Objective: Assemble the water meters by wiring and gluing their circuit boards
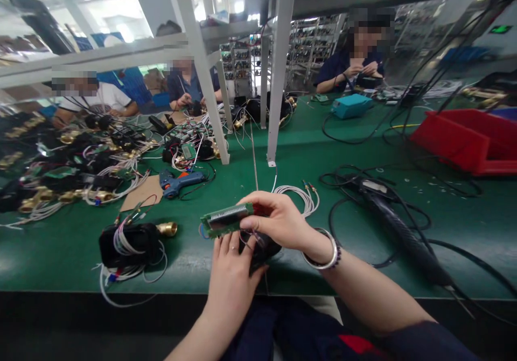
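Observation:
My right hand [278, 223] pinches a green circuit board [226, 220] with a display on it, held tilted above a black housing [262, 250]. Thin wires hang between the board and the housing. Below the board, my left hand [234, 261] lies against the housing's left side, its fingers partly hidden by the board; whether it grips the housing is unclear. Coiled grey cable [301, 199] lies just behind my right hand. To the left sits another black housing [129, 245] with a brass fitting [167, 229], bundled wires and a small board.
A blue glue gun [181, 182] rests beside cardboard [142, 193]. Assemblies [72, 172] are heaped at left. Metal posts [278, 81] rise ahead. A black cabled tool [398, 226] and red bin [468, 140] are at right. Several people sit across the table [347, 151].

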### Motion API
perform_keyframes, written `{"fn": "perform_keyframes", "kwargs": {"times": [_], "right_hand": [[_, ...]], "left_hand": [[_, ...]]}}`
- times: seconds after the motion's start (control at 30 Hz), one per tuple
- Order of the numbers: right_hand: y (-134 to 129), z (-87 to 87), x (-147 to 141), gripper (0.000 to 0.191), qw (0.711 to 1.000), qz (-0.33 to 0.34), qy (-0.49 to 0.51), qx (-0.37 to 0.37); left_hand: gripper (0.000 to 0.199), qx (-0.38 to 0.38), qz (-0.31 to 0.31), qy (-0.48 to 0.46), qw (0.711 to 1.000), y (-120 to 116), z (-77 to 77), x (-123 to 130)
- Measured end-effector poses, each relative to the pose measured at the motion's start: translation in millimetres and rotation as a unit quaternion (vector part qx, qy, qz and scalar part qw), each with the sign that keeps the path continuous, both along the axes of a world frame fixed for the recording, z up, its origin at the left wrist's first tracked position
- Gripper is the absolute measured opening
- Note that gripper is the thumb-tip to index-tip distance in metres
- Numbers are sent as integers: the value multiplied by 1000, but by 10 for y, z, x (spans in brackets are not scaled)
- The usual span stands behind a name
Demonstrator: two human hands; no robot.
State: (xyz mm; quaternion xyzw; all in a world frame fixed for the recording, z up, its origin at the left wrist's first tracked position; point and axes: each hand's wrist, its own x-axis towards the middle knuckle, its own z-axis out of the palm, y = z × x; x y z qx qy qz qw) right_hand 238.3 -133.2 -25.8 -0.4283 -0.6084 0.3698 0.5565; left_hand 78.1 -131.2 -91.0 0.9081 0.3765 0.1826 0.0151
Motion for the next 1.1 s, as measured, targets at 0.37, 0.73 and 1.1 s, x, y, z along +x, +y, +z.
{"fn": "perform_keyframes", "kwargs": {"times": [0.37, 0.73, 1.1], "right_hand": [[124, -652, 982, 23, 912, -186, -313, -187], [-466, -651, 591, 27, 956, -90, -187, -208], [-442, -801, 99, 54, 937, 35, 310, -154]], "left_hand": [[25, -193, -6, -85, 978, 393, 38, -32], [47, -404, 99, -421, 806, 565, 355, 69], [49, -455, 78, -493, 738, 222, 305, 329]]}}
